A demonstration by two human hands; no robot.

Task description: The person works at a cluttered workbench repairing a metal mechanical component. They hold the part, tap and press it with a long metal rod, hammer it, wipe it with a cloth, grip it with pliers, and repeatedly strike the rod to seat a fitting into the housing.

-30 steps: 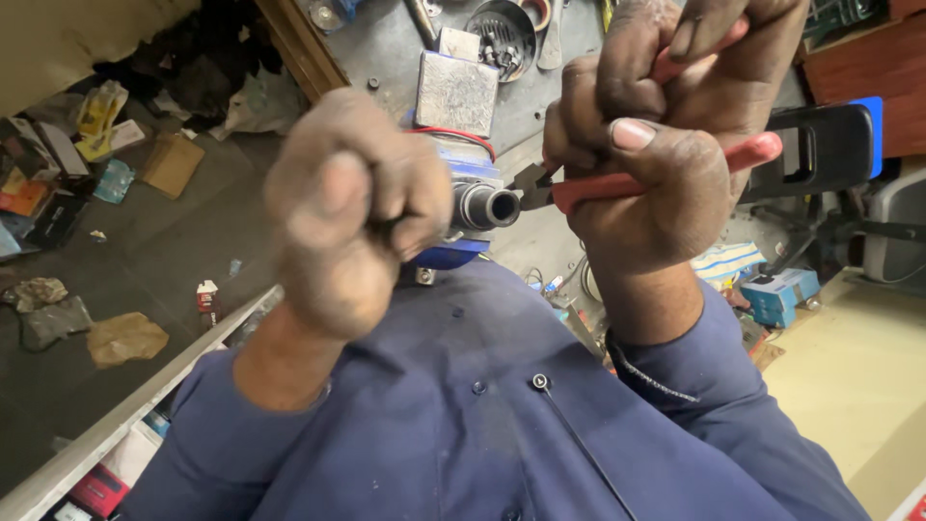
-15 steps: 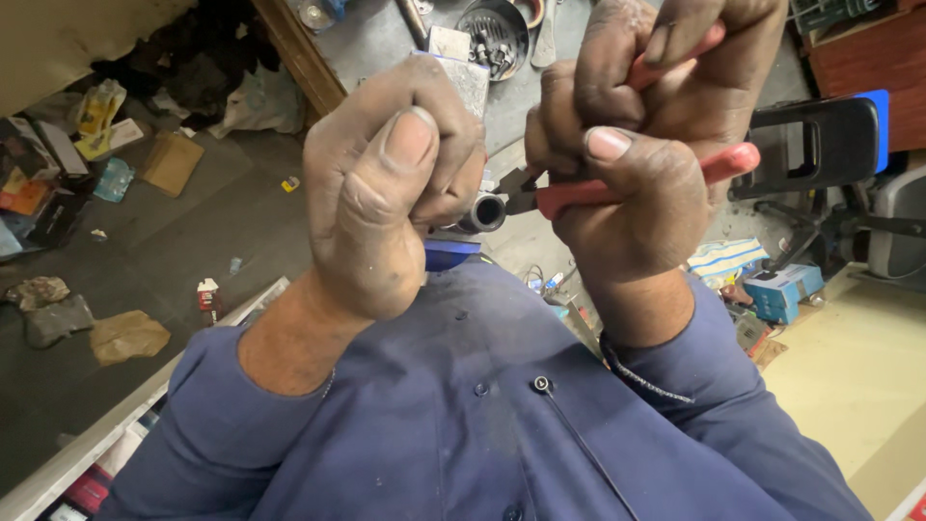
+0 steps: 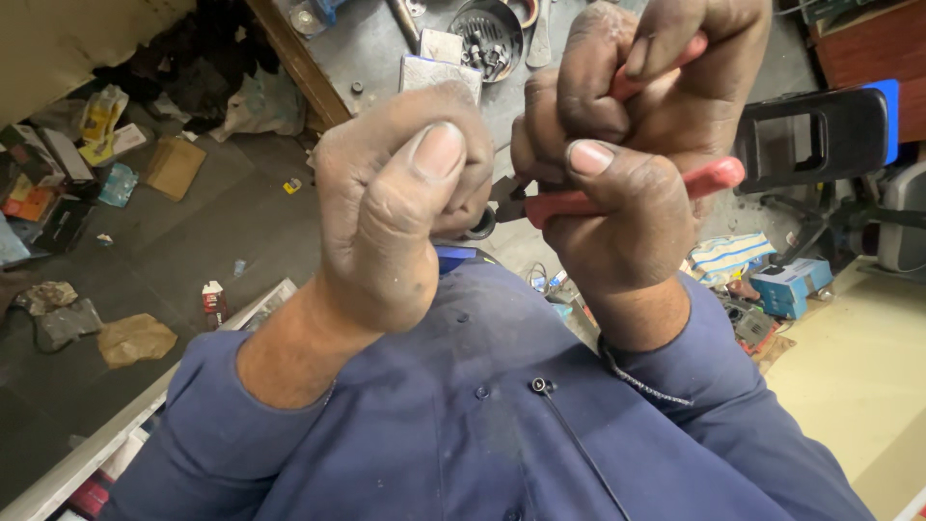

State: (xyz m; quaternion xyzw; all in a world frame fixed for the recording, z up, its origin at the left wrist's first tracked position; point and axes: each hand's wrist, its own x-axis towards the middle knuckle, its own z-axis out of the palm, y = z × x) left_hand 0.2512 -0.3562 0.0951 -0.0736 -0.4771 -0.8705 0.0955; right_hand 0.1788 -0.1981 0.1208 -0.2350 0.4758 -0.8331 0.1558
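Close in front of my chest, my left hand [image 3: 400, 207] is clenched around a small metal cylindrical part [image 3: 479, 228]; only its dark round end shows past my fingers. My right hand [image 3: 627, 164] grips red-handled pliers [image 3: 627, 198], whose dark jaws point left and meet the end of the part. A blue piece [image 3: 453, 259] peeks out just below my left fist. Most of the part is hidden inside my fist.
A grey metal workbench [image 3: 367, 48] lies beyond my hands, with a round tin of small parts [image 3: 487, 34] and a flat silver block [image 3: 439, 72]. Litter and boxes [image 3: 87, 174] cover the dark floor at left. A black and blue chair [image 3: 820, 135] stands at right.
My left fist has turned and risen, so the thumb now faces up and covers more of the metal part. The pliers stay at the part's end.
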